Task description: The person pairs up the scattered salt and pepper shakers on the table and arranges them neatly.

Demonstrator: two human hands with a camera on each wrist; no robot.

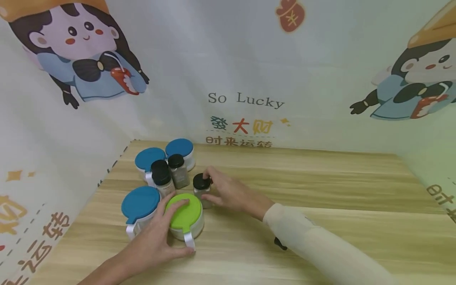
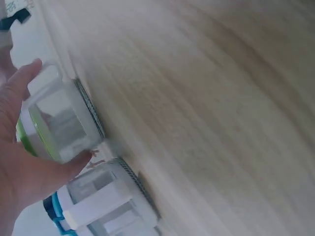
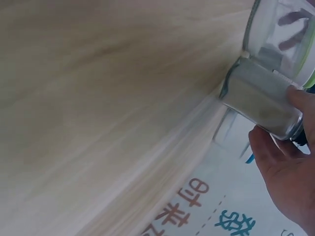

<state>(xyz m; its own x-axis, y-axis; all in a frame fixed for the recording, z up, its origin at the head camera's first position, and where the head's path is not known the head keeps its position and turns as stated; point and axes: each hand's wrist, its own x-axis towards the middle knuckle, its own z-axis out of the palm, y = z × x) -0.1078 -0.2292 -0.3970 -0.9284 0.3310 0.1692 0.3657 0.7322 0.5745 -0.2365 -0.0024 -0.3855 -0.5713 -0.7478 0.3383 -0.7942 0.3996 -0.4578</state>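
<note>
The jar lid (image 1: 187, 217) is lime green, bottle cap (image 1: 201, 182) black, contents (image 3: 258, 103) perhaps greyish-beige.

from my station i see the group on the left part of the table (image 1: 320, 178), a curtain (image 1: 249, 59) behind. at the back, the rear left jar (image 1: 149, 159) and rear right jar (image 1: 179, 147); before them, the left bottle (image 1: 161, 174) and, slightly farther back, the middle bottle (image 1: 179, 174). in front, the near left jar (image 1: 140, 205) sits beside the near right jar (image 1: 187, 217), with the left hand (image 1: 156, 237) around the latter. just behind that is the right bottle (image 1: 202, 184), the right hand (image 1: 229, 190) on its right.
</note>
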